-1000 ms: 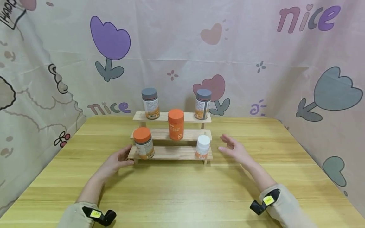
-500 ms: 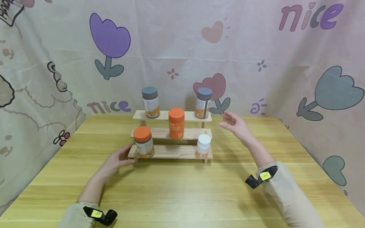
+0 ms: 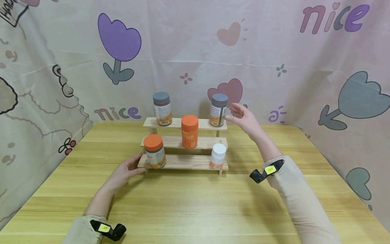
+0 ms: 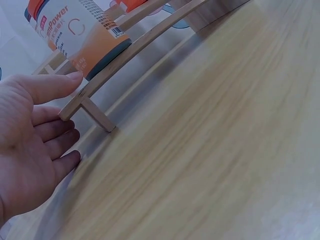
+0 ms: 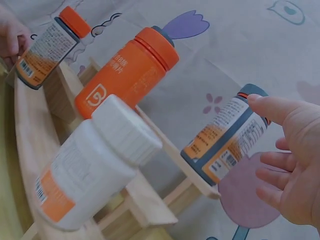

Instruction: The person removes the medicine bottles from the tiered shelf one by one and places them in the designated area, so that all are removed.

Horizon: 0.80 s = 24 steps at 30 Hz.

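Observation:
A three-tier wooden display rack (image 3: 182, 162) stands on the table with several supplement bottles on it. My left hand (image 3: 124, 174) grips the left end of its lowest step, thumb above the edge and fingers curled around the end. Near that thumb stands an orange-lidded bottle (image 4: 82, 32). My right hand (image 3: 245, 120) is at the right of the top step, beside a grey-lidded bottle (image 3: 218, 111). In the right wrist view its thumb (image 5: 270, 106) overlaps that bottle's lid, and the other fingers are loosely bent, with nothing held.
An all-orange bottle (image 3: 189, 133) stands mid-rack. A white bottle (image 3: 218, 156) sits at the right of the lowest step, below my right forearm. Another grey-lidded bottle (image 3: 163, 110) is at the top left. A printed cloth (image 3: 182, 40) hangs behind the wooden table (image 3: 189, 210).
My right hand has risen from beside the white bottle to the grey-lidded bottle at the top right, moving away from me and slightly left. The left hand stays at the rack's end.

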### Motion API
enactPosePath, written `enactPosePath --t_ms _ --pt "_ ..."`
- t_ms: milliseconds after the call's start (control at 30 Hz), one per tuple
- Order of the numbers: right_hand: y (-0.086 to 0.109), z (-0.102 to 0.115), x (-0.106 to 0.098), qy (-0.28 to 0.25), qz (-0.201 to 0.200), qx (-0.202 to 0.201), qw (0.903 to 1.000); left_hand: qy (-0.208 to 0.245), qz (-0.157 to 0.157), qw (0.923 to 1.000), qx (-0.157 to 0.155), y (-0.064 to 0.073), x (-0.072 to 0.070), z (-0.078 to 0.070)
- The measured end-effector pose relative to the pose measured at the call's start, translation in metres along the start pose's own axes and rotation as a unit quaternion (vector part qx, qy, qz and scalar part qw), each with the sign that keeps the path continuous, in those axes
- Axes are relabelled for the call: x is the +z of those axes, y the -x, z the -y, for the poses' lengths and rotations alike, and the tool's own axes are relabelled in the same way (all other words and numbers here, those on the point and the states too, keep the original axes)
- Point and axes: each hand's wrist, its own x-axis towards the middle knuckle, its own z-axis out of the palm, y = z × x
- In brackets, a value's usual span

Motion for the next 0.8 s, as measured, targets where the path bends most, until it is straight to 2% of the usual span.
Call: enactPosePath --t_ms 400,800 --pt "-0.028 0.018 0.017 -0.007 -0.046 -0.024 0.9986 0.015 0.003 0.9999 -0.002 0.002 0.0 -0.004" --pt "-0.037 0.018 0.025 0.025 -0.098 -0.025 0.9945 0.018 0.001 0.9998 0.002 0.001 0.001 -0.003"
